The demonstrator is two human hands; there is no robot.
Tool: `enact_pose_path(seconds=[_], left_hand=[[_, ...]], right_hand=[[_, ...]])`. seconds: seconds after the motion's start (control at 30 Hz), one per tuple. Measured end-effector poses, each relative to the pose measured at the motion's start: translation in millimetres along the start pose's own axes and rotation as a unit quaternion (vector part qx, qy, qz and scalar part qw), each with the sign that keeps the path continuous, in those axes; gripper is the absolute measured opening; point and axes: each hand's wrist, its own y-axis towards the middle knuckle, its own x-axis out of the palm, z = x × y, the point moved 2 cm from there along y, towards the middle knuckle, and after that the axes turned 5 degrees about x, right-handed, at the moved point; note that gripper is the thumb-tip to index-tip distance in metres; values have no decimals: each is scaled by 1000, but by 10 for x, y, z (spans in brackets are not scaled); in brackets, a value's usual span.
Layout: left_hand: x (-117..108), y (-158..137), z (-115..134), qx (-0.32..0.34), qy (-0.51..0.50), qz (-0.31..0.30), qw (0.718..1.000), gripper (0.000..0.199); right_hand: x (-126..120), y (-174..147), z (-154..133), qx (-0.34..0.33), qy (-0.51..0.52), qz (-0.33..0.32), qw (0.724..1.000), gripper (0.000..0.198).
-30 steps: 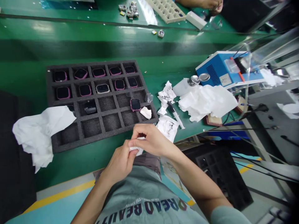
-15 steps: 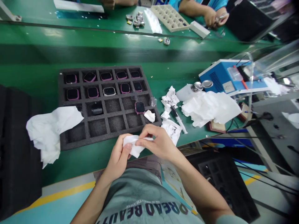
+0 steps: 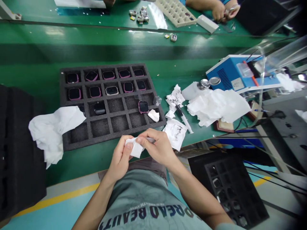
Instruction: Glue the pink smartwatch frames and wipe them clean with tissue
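Both hands meet over the front edge of the green bench. My left hand (image 3: pixel 121 156) is closed on a folded white wipe (image 3: pixel 136 149), its thumb pressed on top. The fingers of my right hand (image 3: pixel 158 145) pinch the same wipe from the other side. Whether anything lies inside the wipe is hidden. Just beyond them is a black foam tray (image 3: pixel 103 124) with square pockets, its two back rows holding watch bodies, mostly with pink frames. One pink-framed watch body (image 3: pixel 143 107) rests across a pocket divider, close to a crumpled piece of wipe (image 3: pixel 153 115).
At left, a white cloth (image 3: pixel 51 131) overlaps the tray beside a black foam stack (image 3: pixel 21 150). To the right lie a syringe (image 3: pixel 184 119), stained wipes (image 3: pixel 176 134), a pile of wipes (image 3: pixel 216 105) and a blue machine (image 3: pixel 226 76). Across the bench, a co-worker's hands (image 3: pixel 222 11) hold something small.
My right thumb and fingers have shifted left over the wipe, which is now folded smaller between my hands. The view has moved slightly.
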Motion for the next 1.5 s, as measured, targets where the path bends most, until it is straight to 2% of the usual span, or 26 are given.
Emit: enact_pose_path(seconds=[0.07,0.2,0.27,0.4,0.53,0.63,0.8,0.93,1.03,1.1,1.23,1.4,1.5], left_hand=[[25,11,20,-4,7,5,1000,42],[38,29,20,-11,22,34,999,44],[33,29,11,9,45,17,999,39],[30,27,6,53,64,4,997,32],[61,44,40,63,91,36,993,23],[82,58,75,77,121,65,987,26],[93,68,90,86,115,91,985,42],[85,71,69,64,121,118,984,50],[74,61,24,43,105,94,989,48],[66,51,-10,33,89,65,993,54],[59,42,-38,38,76,47,995,73],[66,30,-20,15,51,47,997,57],[63,28,4,16,60,56,997,57]], right_hand=[[-31,43,-13,-3,-18,-4,1000,15],[-152,-1,-57,-41,-18,66,997,18],[-176,-64,-70,-58,-27,43,997,20],[-129,-192,-40,-44,-40,-26,998,23],[-27,-301,-12,-96,-44,-18,994,35],[32,-356,-5,-121,-57,-7,991,39],[68,-397,13,-99,-14,-17,995,38],[84,-381,89,-31,41,-3,999,33],[83,-312,154,24,81,6,996,30],[72,-252,169,44,95,2,994,29],[41,-181,120,32,88,-10,996,28],[31,-222,82,21,89,-36,995,30],[38,-277,93,18,81,-40,996,29]])
